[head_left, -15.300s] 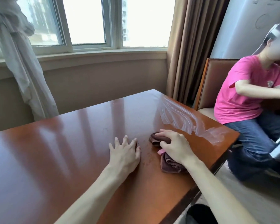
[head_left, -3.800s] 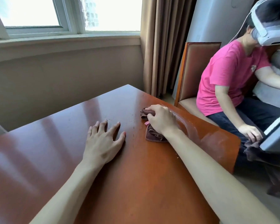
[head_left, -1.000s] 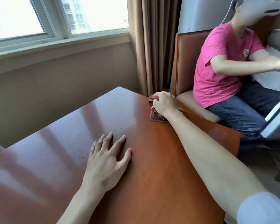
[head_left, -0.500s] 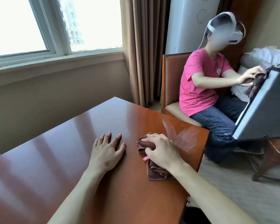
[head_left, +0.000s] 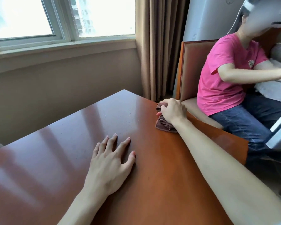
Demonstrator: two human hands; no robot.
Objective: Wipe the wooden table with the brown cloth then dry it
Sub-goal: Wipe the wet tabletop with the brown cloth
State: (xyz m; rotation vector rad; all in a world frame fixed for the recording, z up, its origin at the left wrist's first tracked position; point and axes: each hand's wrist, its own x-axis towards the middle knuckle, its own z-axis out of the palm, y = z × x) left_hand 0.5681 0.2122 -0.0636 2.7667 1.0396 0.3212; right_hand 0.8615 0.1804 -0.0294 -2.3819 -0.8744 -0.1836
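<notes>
Cloth at the worktop's far right edge

My right hand [head_left: 173,111] curls over the bunched brown cloth [head_left: 164,125], pressing it to the worktop [head_left: 71,143] ahead of my left hand [head_left: 110,161], which lies flat, fingers spread, well apart from it.

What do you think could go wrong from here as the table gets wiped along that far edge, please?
The right hand grips the brown cloth right at the table edge, so a further stroke could carry the cloth off the side, towards the chair. The person in pink sits close to that edge, and an outward swipe might bump them. The left hand rests flat on the glossy top and may leave prints that need wiping again.
</notes>
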